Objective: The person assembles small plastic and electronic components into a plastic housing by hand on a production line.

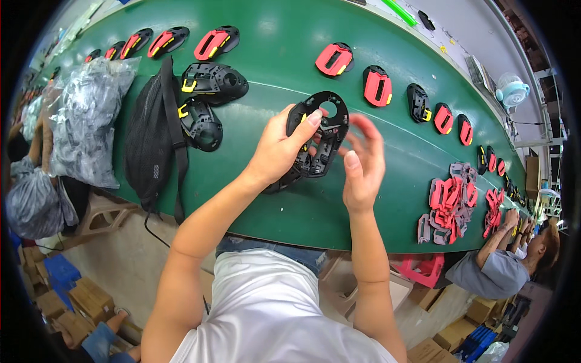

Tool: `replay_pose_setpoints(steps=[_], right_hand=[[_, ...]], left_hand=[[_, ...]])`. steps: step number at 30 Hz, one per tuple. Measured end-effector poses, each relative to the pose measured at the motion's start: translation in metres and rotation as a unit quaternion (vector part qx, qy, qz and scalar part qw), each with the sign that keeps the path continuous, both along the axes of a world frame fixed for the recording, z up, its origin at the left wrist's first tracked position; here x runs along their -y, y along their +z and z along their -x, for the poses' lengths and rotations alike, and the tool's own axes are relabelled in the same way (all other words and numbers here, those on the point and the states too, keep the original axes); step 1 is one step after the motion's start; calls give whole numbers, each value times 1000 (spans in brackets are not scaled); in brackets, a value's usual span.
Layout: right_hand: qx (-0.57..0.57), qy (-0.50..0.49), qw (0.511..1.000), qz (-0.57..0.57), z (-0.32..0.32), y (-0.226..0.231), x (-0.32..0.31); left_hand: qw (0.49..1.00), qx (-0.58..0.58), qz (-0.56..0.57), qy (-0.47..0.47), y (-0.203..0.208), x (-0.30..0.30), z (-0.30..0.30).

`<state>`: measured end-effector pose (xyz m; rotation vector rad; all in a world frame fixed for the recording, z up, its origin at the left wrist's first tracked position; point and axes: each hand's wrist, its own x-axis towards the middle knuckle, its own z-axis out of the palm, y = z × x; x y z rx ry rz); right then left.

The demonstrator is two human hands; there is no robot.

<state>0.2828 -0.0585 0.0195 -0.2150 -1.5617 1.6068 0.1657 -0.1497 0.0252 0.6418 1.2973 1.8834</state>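
My left hand (279,145) grips a black plastic housing (330,140) with a round hole at its top and moulded ribs inside, the thumb pressed on its near face. Beside its right edge is my right hand (365,166), fingers apart and slightly blurred, with nothing visible in it; whether a fingertip touches the housing is hard to see. Partly hidden under the left hand, another black part (284,183) lies on the green table (260,221). Two more black housings with yellow levers, one upper (216,83) and one lower (204,125), rest to the left.
A black mesh bag (151,136) and a clear plastic bag (91,121) occupy the table's left. Red-and-black assemblies (334,59) line the far side. At right is a pile of red and grey parts (451,199). A co-worker (496,266) sits beyond it.
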Motion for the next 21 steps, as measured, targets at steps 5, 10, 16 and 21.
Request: replay_pose_setpoints(steps=[5, 10, 16, 21], right_hand=[[116, 83, 978, 152, 3, -20, 1], [127, 59, 976, 165, 8, -19, 7], [95, 67, 980, 160, 11, -25, 6], [96, 54, 979, 172, 9, -24, 9]], left_hand=[[996, 76, -42, 35, -11, -4, 0], [972, 209, -75, 76, -6, -8, 0], [962, 255, -81, 48, -6, -5, 1], [963, 242, -106, 54, -10, -9, 0]])
